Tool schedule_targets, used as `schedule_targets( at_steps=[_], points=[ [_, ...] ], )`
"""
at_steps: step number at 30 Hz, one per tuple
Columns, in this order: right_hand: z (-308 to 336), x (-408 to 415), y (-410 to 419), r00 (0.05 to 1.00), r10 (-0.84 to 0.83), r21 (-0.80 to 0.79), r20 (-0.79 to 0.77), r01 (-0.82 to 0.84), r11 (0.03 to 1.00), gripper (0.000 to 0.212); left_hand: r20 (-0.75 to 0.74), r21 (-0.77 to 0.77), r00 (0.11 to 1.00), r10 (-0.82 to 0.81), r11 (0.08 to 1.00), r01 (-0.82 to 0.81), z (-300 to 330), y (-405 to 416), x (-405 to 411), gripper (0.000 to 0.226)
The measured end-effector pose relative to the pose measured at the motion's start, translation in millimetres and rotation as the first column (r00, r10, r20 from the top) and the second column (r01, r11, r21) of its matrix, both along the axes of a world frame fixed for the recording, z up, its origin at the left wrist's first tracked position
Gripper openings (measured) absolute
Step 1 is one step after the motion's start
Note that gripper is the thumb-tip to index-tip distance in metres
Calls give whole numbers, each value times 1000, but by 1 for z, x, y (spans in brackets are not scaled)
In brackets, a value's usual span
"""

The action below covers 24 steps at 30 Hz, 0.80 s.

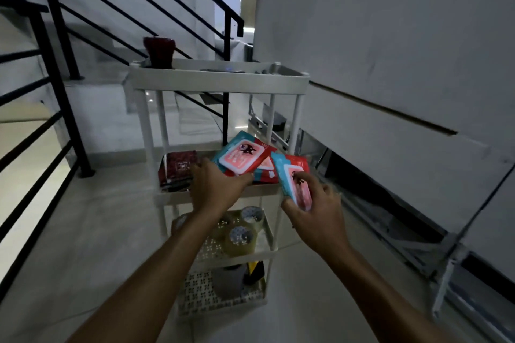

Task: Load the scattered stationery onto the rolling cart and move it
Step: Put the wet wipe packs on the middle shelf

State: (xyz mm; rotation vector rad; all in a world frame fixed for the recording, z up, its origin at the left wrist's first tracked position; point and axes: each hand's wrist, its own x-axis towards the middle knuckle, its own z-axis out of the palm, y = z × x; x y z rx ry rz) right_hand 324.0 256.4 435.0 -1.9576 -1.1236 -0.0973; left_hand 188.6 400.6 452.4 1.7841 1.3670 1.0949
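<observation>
while the left hand (214,185) pinches a red and blue packet (241,157) over the white cart (220,81)'s second shelf, the right hand (312,203) grips another packet (292,175) just beside it; tape rolls (242,234) lie one shelf down.

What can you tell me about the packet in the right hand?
The packet is a flat, soft-looking pack in red and teal, with a pale pink label panel bearing a small dark cartoon figure. The right hand grips its lower end, fingers curled over the label. It is tilted, its upper end leaning against similar packets piled on the white rolling cart's second shelf. The print is too blurred to read.
</observation>
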Motion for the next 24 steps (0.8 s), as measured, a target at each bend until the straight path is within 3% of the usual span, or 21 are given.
schedule_targets(
  at_steps=[6, 9, 14, 20, 24],
  points=[
    [-13, 26, -10, 999, -36, -26, -27, 35, 999, 64, -86, -46, 982, 168, 984, -172, 11, 31, 67, 102],
    [-21, 38, -16, 998, -56, -47, -31, 54, 997, 62, -253, -88, 958, 136, 983, -162, 10, 38, 86, 103],
    [-32, 41, -14, 998, -40, -74, -50, 36, 997, 61, -424, 24, 906, -12, 999, 24, 1, 37, 86, 57],
    [-27, 15, 0, 999, 14, -123, -29, -18, 992, 66, -424, 65, 901, -86, 990, 126, -6, 37, 66, 38],
    [-12, 4, 12, 999, 40, -162, -34, -45, 986, 65, -281, -39, 948, -152, 988, 147, 1, 36, 45, 20]
  ],
)
